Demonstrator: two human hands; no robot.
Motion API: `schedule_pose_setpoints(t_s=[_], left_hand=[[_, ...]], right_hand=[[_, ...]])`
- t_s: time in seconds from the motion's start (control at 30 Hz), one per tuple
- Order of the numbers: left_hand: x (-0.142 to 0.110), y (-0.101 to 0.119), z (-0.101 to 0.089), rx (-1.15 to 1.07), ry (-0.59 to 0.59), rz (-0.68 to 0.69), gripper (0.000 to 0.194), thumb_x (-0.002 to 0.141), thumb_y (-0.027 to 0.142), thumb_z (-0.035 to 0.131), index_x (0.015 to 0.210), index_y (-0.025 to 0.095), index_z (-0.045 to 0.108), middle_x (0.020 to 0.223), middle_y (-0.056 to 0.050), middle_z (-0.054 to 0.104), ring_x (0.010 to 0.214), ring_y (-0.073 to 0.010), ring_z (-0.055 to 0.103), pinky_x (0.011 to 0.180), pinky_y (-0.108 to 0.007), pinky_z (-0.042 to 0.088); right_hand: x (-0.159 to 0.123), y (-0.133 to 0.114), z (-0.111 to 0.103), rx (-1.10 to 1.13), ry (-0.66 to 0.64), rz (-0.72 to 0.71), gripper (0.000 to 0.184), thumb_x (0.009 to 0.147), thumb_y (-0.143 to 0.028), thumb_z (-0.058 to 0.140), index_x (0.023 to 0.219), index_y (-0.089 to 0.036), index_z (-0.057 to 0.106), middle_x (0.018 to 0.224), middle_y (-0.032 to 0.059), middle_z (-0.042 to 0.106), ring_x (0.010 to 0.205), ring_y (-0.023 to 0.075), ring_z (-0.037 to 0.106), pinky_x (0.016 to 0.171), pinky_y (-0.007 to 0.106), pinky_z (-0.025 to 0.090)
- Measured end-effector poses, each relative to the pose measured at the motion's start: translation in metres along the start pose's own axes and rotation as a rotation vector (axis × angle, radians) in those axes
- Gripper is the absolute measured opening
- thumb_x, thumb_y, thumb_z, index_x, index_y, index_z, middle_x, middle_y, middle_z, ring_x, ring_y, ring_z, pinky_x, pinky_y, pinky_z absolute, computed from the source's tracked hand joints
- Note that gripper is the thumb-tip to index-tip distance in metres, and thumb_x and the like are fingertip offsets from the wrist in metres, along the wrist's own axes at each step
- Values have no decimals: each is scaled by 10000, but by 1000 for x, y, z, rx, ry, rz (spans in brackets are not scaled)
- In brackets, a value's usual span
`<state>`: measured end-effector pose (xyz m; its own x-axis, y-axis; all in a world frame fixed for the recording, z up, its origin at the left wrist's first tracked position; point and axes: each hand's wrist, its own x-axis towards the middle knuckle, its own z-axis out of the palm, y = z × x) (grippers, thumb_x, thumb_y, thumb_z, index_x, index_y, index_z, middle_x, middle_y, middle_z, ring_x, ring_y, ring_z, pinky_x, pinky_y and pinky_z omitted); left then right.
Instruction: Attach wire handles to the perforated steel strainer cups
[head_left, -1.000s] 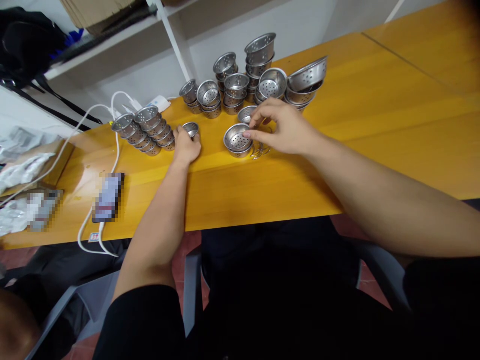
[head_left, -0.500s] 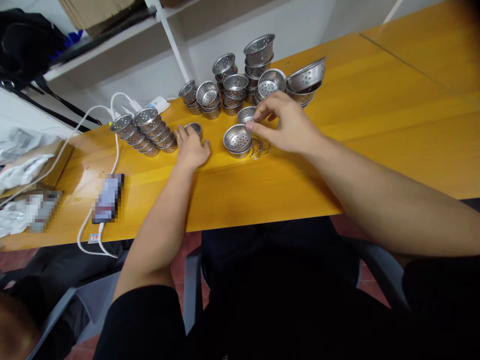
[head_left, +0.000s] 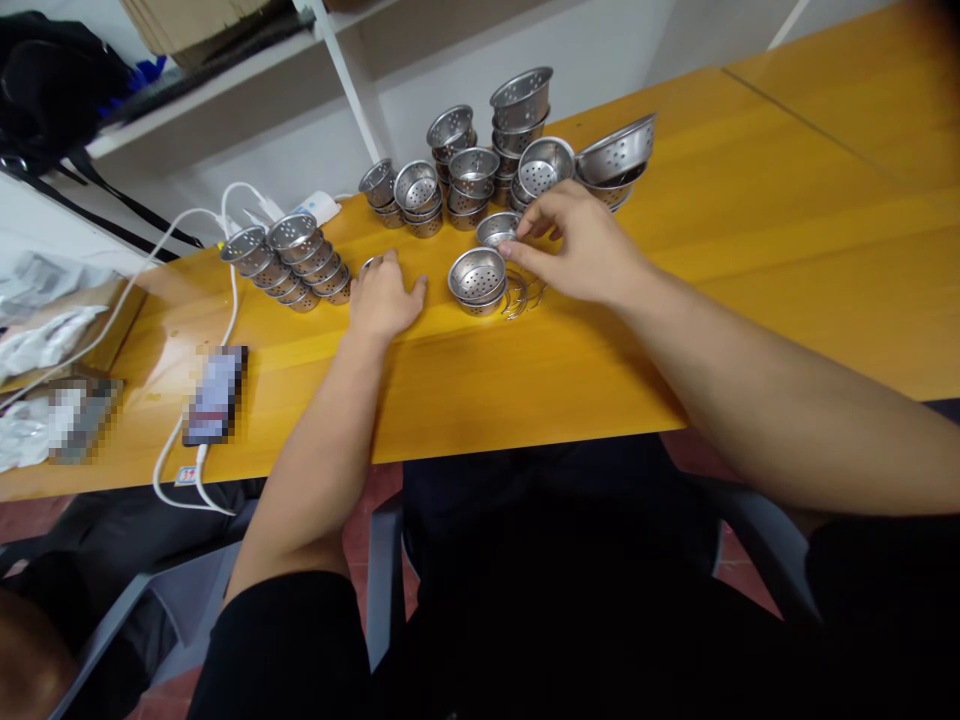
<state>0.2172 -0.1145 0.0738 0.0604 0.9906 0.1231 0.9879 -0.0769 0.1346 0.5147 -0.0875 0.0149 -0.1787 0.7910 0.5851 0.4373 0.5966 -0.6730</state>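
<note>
My left hand (head_left: 386, 298) is open over the table, its thumb stretched out to the side. A sliver of a metal cup's rim (head_left: 367, 263) shows behind its fingers; the hand hides the rest of that cup. My right hand (head_left: 576, 243) pinches the near right rim of a small perforated metal cup (head_left: 495, 229) between thumb and fingers. Just in front of that cup stands a short stack of perforated cups (head_left: 478, 276). Several thin curved wire pieces (head_left: 523, 293) lie beside this stack, below my right hand.
Taller stacks of perforated cups (head_left: 300, 243) stand left of my left hand. More stacks (head_left: 472, 172) and wide tilted bowls (head_left: 619, 150) line the back. A phone (head_left: 216, 396) with a white cable (head_left: 230, 330) lies at the left. Behind the table is a shelf (head_left: 225, 95).
My left hand has shifted slightly right and now covers most of the cup beneath it. My right thumb has moved from above the front stack to the small cup's rim.
</note>
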Motion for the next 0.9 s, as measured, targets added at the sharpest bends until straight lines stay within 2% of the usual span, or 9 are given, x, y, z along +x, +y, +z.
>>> schedule_pose_setpoints(t_s=[0.1,0.2,0.33,0.43,0.6,0.77,0.9], left_hand=[[2,-2,1,26,-12,-11,557,1166,381,744,1558,-13,704,1606,-371,739,1566,-599,700,1357,-735,591],[3,-4,1,25,-30,-41,565,1160,390,748,1562,-2,694,1629,-373,729,1589,-592,689,1407,-727,551],[6,-8,3,-19,-18,-61,530,1130,412,785,1523,63,716,1640,-345,730,1609,-576,681,1436,-724,525],[7,-11,4,-46,-2,-49,488,1111,396,809,1480,87,731,1620,-330,745,1619,-571,674,1453,-720,511],[10,-16,5,-21,-10,-42,574,1124,393,800,1535,7,694,1630,-377,721,1616,-585,673,1452,-717,511],[15,-24,10,-77,31,-35,484,1093,396,833,1460,93,743,1564,-312,779,1597,-563,688,1446,-727,513],[14,-24,7,-38,4,-47,553,1118,416,790,1517,40,713,1615,-362,742,1588,-581,688,1411,-735,536]], right_hand=[[0,1,1,-4,-9,3,637,935,-919,919,1066,-314,770,1215,140,782,1221,429,742,1166,715,632],[-1,1,3,-9,4,3,627,949,-919,907,1048,-316,765,1214,137,787,1184,400,737,1152,687,638],[0,2,4,-28,9,10,647,935,-931,907,1017,-306,758,1212,139,767,1098,394,739,1090,702,652],[0,2,3,-6,-9,9,630,926,-901,938,1030,-305,762,1187,139,753,1135,411,734,1119,704,641],[0,1,0,-26,-77,56,608,955,-865,938,1011,-286,761,1184,161,725,1109,395,701,1158,709,586],[-1,6,2,6,-50,28,570,946,-844,956,1008,-316,752,1138,131,745,1154,404,699,1177,717,591],[-1,1,2,-40,-60,49,530,977,-775,963,999,-289,753,1175,148,745,1115,388,699,1157,699,595]])
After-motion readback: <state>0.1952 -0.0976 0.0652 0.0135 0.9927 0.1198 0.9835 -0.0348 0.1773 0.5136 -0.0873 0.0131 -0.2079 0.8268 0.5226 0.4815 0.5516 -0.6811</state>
